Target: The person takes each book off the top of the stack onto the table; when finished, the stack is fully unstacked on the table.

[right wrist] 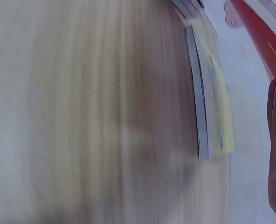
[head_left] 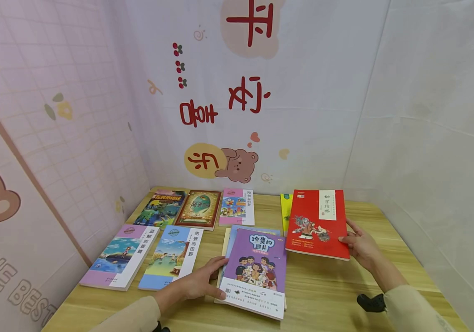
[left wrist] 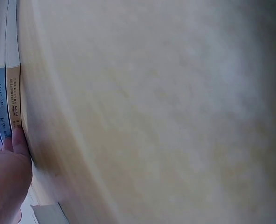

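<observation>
My right hand (head_left: 363, 244) grips the right edge of a red book (head_left: 317, 221), its thumb on the cover. The red book is held above the table and tilted; the right wrist view shows part of it over my hand. A purple-covered book (head_left: 255, 272) tops a small stack near the table's middle, with a blue book (left wrist: 0, 100) and a tan-spined book (left wrist: 13, 98) under it. My left hand (head_left: 197, 283) holds the stack's left side, thumb at the purple cover, fingers against the spines. A yellow book (right wrist: 218, 102) lies behind, mostly hidden by the red one.
Left of the stack lie a pink-and-white book (head_left: 118, 258) and a blue-and-white book (head_left: 172, 258). Along the back are a dark green book (head_left: 162, 207), a brown-framed book (head_left: 199, 210) and a pink book (head_left: 237, 207). Fabric walls (head_left: 315, 92) enclose the wooden table (head_left: 324, 295).
</observation>
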The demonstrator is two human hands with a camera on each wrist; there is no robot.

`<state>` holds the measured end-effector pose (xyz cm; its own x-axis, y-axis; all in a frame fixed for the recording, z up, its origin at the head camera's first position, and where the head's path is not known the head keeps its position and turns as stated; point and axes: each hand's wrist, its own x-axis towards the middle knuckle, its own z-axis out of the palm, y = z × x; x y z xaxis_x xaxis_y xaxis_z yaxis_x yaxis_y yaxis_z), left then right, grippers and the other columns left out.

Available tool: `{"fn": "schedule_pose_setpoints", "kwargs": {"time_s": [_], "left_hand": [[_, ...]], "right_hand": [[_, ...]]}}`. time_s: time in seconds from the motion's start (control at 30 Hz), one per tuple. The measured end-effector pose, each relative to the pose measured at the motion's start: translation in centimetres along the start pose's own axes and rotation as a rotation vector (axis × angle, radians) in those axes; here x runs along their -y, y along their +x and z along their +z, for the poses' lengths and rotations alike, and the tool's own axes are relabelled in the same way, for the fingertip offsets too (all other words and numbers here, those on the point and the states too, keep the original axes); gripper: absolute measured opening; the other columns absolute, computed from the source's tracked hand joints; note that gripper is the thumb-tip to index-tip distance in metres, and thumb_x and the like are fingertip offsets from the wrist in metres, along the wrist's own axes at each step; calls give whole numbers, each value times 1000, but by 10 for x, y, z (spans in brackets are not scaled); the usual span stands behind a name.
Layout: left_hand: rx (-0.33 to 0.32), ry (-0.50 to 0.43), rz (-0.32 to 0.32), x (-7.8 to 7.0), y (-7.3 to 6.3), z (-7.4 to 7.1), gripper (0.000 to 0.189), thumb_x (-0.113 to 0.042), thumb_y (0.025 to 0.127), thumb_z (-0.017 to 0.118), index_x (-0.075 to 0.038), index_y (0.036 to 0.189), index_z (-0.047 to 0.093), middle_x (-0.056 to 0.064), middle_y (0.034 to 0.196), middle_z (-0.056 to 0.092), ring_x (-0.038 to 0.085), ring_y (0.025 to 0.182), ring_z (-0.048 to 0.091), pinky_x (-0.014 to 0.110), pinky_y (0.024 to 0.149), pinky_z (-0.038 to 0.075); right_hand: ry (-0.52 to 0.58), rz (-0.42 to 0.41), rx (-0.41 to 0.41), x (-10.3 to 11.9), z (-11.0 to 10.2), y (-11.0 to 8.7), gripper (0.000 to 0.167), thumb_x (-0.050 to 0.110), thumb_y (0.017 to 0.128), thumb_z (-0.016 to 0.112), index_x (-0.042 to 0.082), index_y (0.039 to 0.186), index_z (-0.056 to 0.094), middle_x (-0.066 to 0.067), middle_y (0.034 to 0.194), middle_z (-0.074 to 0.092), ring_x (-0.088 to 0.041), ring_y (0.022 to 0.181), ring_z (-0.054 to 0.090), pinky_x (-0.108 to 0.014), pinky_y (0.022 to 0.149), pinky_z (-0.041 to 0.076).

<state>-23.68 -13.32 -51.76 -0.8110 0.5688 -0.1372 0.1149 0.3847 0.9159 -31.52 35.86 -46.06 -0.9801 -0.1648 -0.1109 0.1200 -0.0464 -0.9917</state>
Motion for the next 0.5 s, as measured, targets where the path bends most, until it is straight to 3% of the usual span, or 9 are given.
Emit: {"fn": "schedule_pose_setpoints", "kwargs": {"time_s": [0.5], "left_hand": [[5, -3, 5, 0, 4, -1, 95, -15, 82, 83, -6, 157, 26, 18, 162, 12, 43, 143, 26, 54, 110, 29]], "right_hand": [[-89, 20, -9, 2, -57, 20, 88, -4, 98, 51, 15, 158, -9, 10, 110, 54, -9, 90, 63, -31, 79, 56]]}}
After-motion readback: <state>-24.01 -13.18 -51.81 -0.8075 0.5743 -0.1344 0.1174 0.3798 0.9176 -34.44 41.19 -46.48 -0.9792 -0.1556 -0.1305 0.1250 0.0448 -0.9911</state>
